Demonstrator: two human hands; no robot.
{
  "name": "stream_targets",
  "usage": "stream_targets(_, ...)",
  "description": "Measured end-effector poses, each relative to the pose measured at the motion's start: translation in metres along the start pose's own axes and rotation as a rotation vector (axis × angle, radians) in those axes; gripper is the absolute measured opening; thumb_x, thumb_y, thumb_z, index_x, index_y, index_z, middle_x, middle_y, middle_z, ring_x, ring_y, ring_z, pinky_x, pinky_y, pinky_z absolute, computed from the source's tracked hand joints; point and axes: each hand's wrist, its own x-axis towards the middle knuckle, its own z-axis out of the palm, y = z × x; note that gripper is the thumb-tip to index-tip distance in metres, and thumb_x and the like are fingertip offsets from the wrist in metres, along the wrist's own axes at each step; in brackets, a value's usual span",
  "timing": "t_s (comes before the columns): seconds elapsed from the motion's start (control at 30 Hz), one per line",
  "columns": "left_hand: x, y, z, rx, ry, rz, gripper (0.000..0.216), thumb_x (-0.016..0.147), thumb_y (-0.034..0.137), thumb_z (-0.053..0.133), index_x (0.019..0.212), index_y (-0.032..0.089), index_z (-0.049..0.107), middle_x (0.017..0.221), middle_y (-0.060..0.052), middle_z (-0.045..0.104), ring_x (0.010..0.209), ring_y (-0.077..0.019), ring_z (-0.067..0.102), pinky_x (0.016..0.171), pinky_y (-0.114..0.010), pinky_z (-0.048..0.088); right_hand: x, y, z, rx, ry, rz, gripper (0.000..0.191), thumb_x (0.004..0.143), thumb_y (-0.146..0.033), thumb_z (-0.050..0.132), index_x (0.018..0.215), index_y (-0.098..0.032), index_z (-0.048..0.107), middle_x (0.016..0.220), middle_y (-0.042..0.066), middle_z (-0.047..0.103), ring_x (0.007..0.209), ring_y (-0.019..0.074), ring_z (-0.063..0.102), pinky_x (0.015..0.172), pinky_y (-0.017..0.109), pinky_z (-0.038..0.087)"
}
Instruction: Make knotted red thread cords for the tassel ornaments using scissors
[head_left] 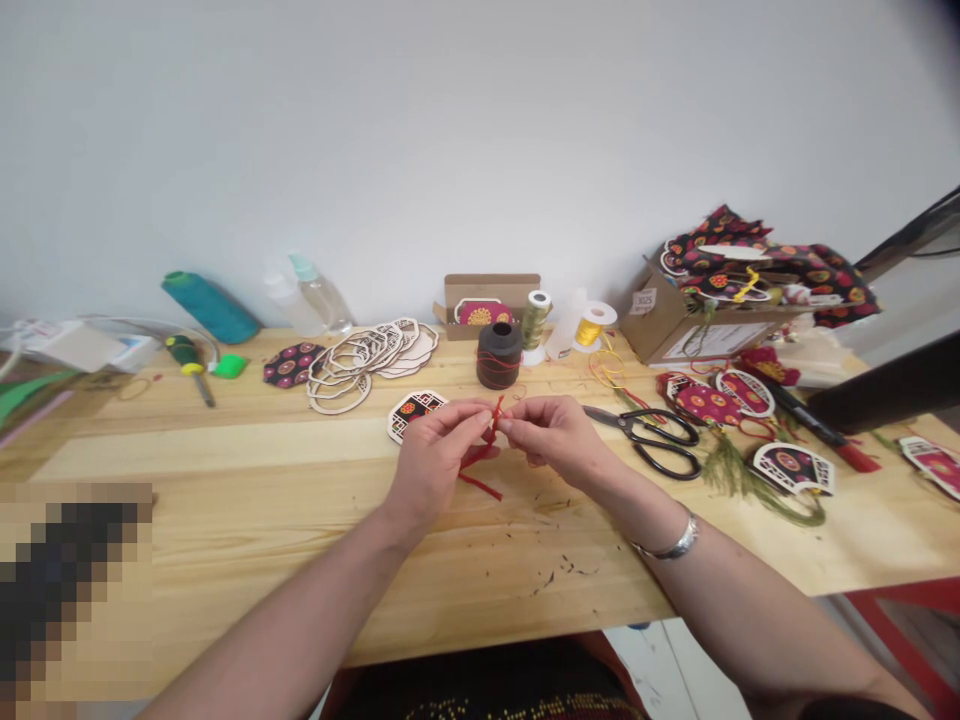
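Note:
A red cord (484, 490) runs between my two hands over the middle of the wooden table, with a small knot or loop where the fingertips meet. My left hand (442, 445) is closed, pinching the cord between thumb and forefinger. Close on its right, my right hand (555, 435) pinches the same cord, also closed. Just behind my left hand lies a patterned ornament (412, 408) with a pale wooden lattice frame, partly covered by that hand. Black-handled scissors (652, 430) rest right of my right hand.
Behind my hands stand a dark thread cone (499, 360), a green thread spool (535, 325) and a yellow spool (594, 328). Wooden frames (367, 360) are piled at back left. A cardboard box (660, 325) of fabric, finished ornaments (791, 470) and a black post (900, 380) occupy the right.

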Motion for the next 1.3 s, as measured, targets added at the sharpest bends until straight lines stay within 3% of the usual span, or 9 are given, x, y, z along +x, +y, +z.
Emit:
stream_targets(0.3, 0.0032, -0.0017, 0.001, 0.052, 0.036, 0.006, 0.014, 0.066, 0.028, 0.082, 0.073, 0.016, 0.077, 0.096, -0.003, 0.073, 0.071, -0.0108, 0.066, 0.067, -0.023, 0.058, -0.0007, -0.0011, 0.0001, -0.041, -0.006, -0.001, 0.028, 0.073, -0.042, 0.068, 0.069, -0.014, 0.067, 0.058, -0.001, 0.058, 0.045, 0.0056, 0.041, 0.042, 0.021, 0.03)
stream_targets(0.53, 0.0031, -0.0019, -0.001, 0.035, 0.033, -0.007, 0.015, 0.068, 0.028, 0.08, 0.077, 0.016, 0.078, 0.078, -0.004, 0.074, 0.067, -0.0114, 0.065, 0.067, -0.024, 0.056, -0.0004, -0.0001, -0.0004, -0.042, 0.007, -0.002, 0.029, 0.073, -0.044, 0.068, 0.07, -0.014, 0.067, 0.056, -0.003, 0.054, 0.043, 0.0053, 0.039, 0.042, 0.022, 0.029)
stream_targets(1.3, 0.0044, -0.0036, -0.0025, 0.05, 0.028, -0.01, 0.021, 0.067, 0.031, 0.082, 0.079, 0.014, 0.077, 0.074, -0.004, 0.073, 0.065, -0.0112, 0.063, 0.067, -0.025, 0.053, -0.0007, -0.0034, -0.0001, -0.059, 0.021, -0.045, 0.024, 0.073, -0.039, 0.068, 0.068, -0.015, 0.068, 0.053, -0.003, 0.054, 0.046, 0.0064, 0.04, 0.042, 0.021, 0.028)
